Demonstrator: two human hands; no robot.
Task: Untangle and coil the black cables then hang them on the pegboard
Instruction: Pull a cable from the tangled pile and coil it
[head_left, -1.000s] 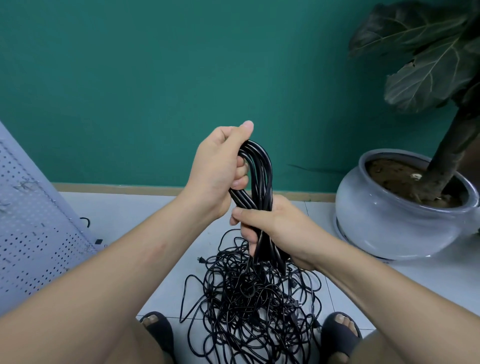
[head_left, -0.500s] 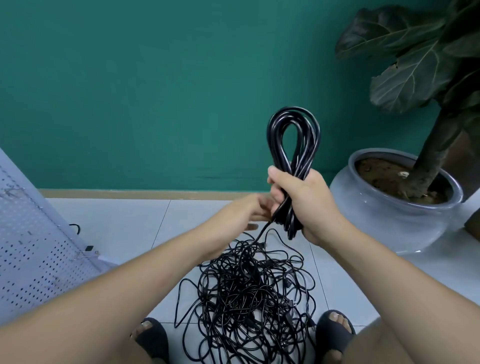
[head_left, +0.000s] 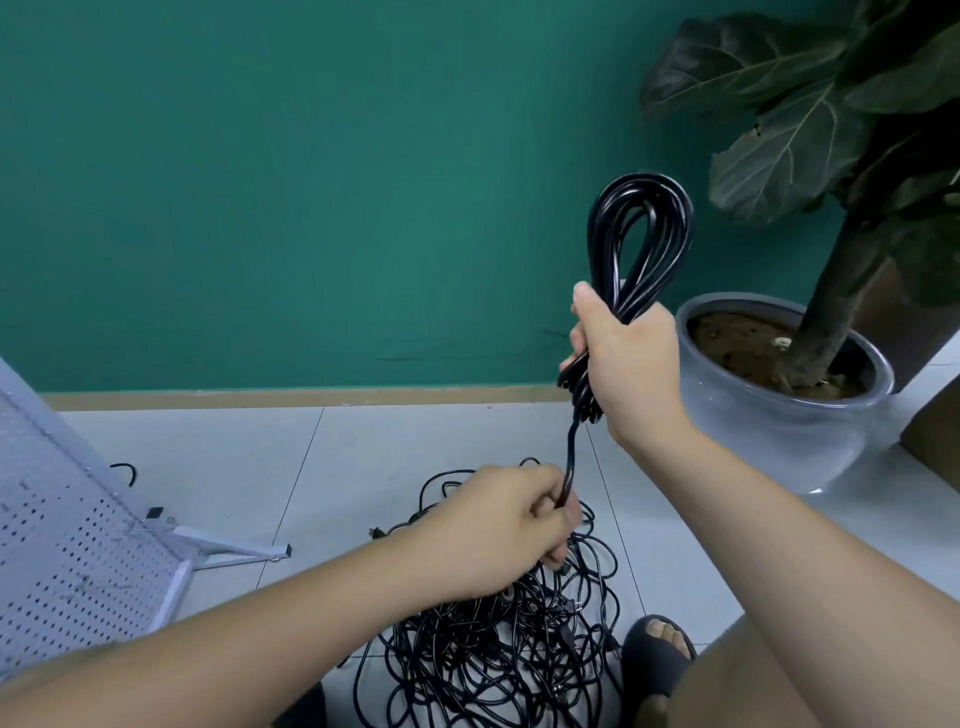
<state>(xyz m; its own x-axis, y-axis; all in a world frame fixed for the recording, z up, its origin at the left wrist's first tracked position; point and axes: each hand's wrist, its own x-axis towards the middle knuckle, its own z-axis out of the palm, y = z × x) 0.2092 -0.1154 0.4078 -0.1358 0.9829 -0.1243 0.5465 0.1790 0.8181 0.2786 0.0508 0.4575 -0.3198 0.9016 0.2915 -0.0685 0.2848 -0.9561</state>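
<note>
My right hand grips a coiled black cable around its middle and holds it upright in front of the green wall, the loop standing above my fist. One strand of that cable runs down from the coil to my left hand, which pinches it just above a tangled pile of black cables on the floor between my feet. The white pegboard leans at the left edge, with only its lower part in view.
A grey ceramic pot with a large-leaved plant stands at the right by the wall. The pegboard's white foot sticks out onto the tiled floor. My sandalled foot is beside the pile.
My right hand has lifted the coil up and to the right. My left hand let go of the coil's top, dropped toward the pile and now pinches the trailing strand.
</note>
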